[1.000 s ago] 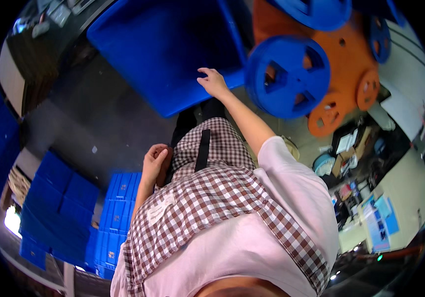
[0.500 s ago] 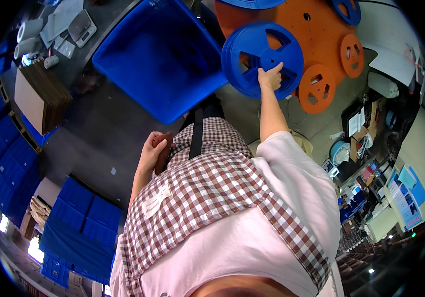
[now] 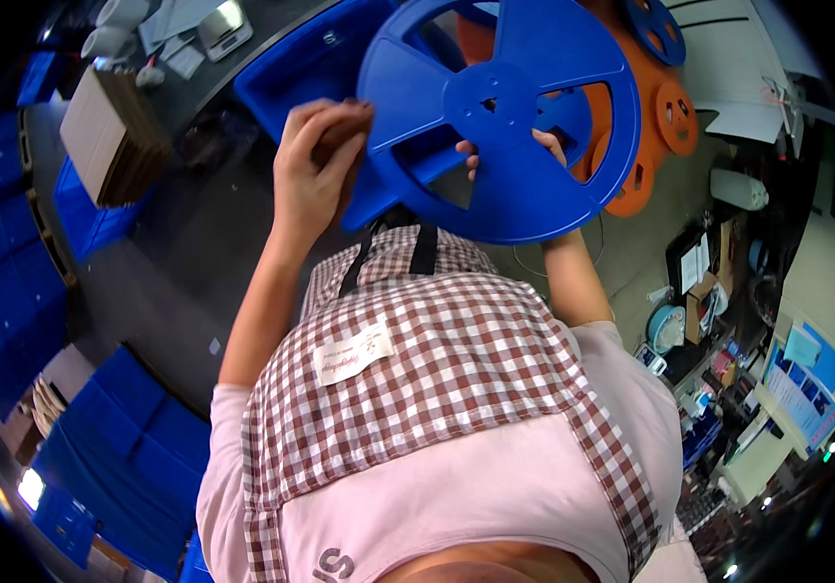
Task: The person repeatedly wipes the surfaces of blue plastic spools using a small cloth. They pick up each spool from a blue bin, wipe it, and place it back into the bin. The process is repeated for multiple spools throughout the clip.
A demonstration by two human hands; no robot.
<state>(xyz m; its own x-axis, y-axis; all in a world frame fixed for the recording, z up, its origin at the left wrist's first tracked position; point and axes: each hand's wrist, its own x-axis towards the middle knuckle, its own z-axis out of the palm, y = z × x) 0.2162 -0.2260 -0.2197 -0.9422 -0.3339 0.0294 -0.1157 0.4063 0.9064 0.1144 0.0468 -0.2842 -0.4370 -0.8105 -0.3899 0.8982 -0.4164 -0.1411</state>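
Note:
A large blue plastic reel (image 3: 578,73) with wide cut-outs is held up in front of me. My right hand (image 3: 550,146) is closed on it from behind, with fingertips showing through the openings. At the reel's left rim, my left hand (image 3: 306,180) is closed around a soft brown folded piece (image 3: 338,141), which looks like cloth or leather. Whether that piece touches the rim cannot be made out. Behind the raised reel, another blue reel (image 3: 565,117) lies on an orange surface (image 3: 607,29), partly hidden.
Behind the reel is a blue bin (image 3: 286,68). Smaller orange reels (image 3: 676,119) rest at the right edge of the orange surface. To the left stand a stack of cardboard (image 3: 102,136) and a scale (image 3: 226,31) on a dark table. Blue crates (image 3: 9,262) line the far left.
My right hand has lifted the blue reel off the pile and drawn it toward me. My left hand has risen from beside my waist to the reel's rim, still with the brown piece.

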